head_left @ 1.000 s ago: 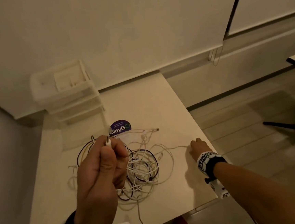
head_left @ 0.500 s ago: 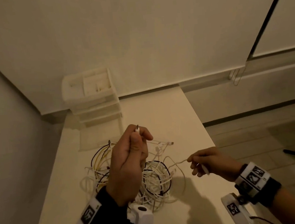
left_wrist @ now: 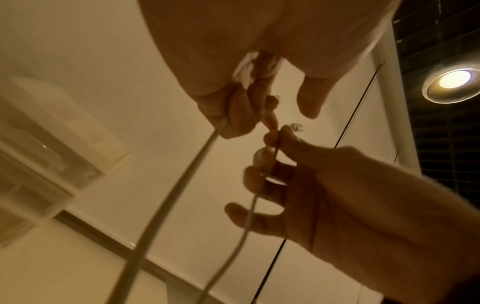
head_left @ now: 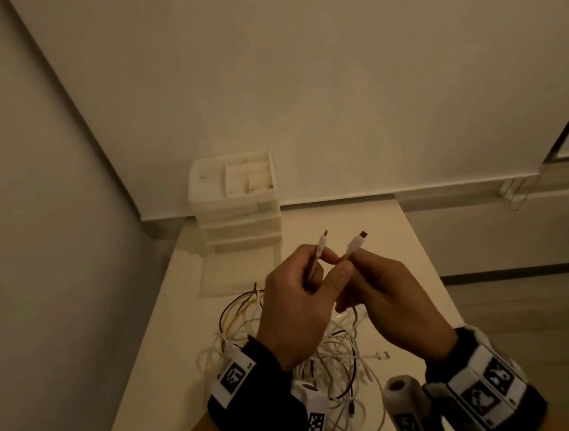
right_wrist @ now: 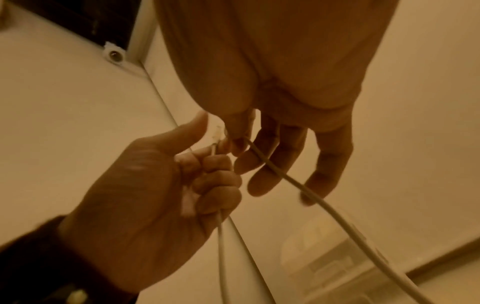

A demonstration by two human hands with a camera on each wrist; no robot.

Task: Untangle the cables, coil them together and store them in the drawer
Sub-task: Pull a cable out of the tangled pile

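Observation:
A tangle of white, black and yellow cables (head_left: 326,359) lies on the pale table (head_left: 352,219). Above it my left hand (head_left: 318,264) grips one white cable end, its plug (head_left: 323,241) pointing up. My right hand (head_left: 347,261) pinches a second white plug (head_left: 357,243) right beside it, fingertips of both hands nearly touching. Both cables hang down toward the tangle: the left cable (left_wrist: 182,185) and the right cable (right_wrist: 324,205). A translucent drawer unit (head_left: 237,202) stands at the table's back left, its lowest drawer (head_left: 239,270) pulled out.
A loose white connector (head_left: 383,356) lies on the table right of the tangle. The table's right edge drops to the floor (head_left: 524,297). Walls close in at the left and behind the drawer unit.
My right hand lifted its cable end off the table and brought it up beside the left hand's plug. Both hands now sit close together, higher above the tangle.

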